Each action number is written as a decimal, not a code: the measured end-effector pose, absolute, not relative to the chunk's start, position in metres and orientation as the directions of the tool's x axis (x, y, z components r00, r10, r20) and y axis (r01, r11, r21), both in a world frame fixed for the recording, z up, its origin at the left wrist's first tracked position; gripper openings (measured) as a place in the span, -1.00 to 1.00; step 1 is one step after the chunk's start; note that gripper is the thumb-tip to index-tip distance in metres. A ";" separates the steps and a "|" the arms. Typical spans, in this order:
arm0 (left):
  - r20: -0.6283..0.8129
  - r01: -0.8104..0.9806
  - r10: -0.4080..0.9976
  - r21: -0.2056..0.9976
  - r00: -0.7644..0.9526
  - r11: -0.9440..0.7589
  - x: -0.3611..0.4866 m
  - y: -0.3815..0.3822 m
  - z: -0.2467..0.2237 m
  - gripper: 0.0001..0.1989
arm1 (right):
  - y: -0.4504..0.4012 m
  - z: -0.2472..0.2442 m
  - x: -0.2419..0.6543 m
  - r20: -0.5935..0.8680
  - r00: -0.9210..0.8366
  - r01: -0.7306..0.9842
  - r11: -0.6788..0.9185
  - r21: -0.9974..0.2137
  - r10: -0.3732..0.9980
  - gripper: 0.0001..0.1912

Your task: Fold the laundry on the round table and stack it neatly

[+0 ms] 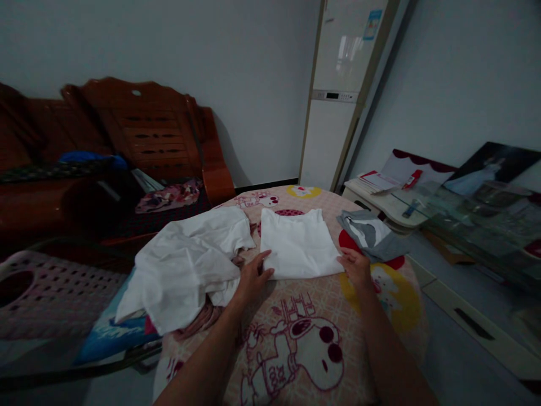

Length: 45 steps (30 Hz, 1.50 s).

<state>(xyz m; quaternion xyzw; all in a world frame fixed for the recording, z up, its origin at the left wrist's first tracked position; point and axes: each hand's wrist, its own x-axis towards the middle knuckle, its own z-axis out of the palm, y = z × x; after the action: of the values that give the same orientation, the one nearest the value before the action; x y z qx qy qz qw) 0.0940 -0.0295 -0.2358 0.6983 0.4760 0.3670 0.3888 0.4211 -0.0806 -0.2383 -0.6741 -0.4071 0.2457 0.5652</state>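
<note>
A folded white shirt (300,245) lies flat on the round, cartoon-printed cloth (291,310) in front of me. My left hand (255,274) is at its lower left corner, thumb and fingers closed around the edge. At the lower right corner, my right hand (356,267) pinches the fabric between thumb and fingers. Left of my left hand, a loose, rumpled pile of white clothing (186,259) rests partly over pinkish-brown fabric (200,321). A grey and white folded garment (372,231) sits just beyond my right hand.
Wooden chairs (147,129) with fabric on the seat stand at the back left, near a pink plastic basket (63,293). A tall white cabinet-style air conditioner (332,129) is in the corner. To the right are a low cabinet (459,321) and a glass shelf (473,225).
</note>
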 end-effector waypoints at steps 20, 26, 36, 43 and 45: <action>0.118 0.631 0.962 0.734 0.244 -0.251 0.098 -0.036 -0.235 -0.53 | -0.073 -0.247 0.434 0.102 0.482 0.425 -0.131 -0.896 0.870 -0.56; 0.136 0.750 0.946 0.580 0.295 -0.318 0.100 -0.041 -0.236 -0.64 | -0.077 -0.240 0.419 0.185 0.438 0.736 -0.233 -0.636 0.880 -0.65; 0.406 0.671 0.779 0.404 0.477 -0.621 0.132 -0.013 -0.208 -0.42 | -0.059 -0.216 0.374 0.454 0.126 0.972 -0.018 -0.235 0.882 -0.56; 0.185 0.721 0.770 0.272 0.610 -0.637 0.147 0.017 -0.235 -0.43 | -0.050 -0.250 0.372 0.321 -0.005 0.985 0.060 -0.163 0.947 -0.50; 0.173 0.731 0.773 0.255 0.610 -0.634 0.142 0.018 -0.244 -0.44 | -0.051 -0.256 0.375 0.316 -0.004 0.983 0.061 -0.173 0.949 -0.51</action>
<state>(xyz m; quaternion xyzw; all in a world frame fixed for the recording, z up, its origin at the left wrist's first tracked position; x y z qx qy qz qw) 0.1419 0.0179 -0.2443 0.8938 0.4206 0.1339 0.0794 0.3749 -0.0514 -0.2562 -0.6833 -0.7068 -0.0485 0.1766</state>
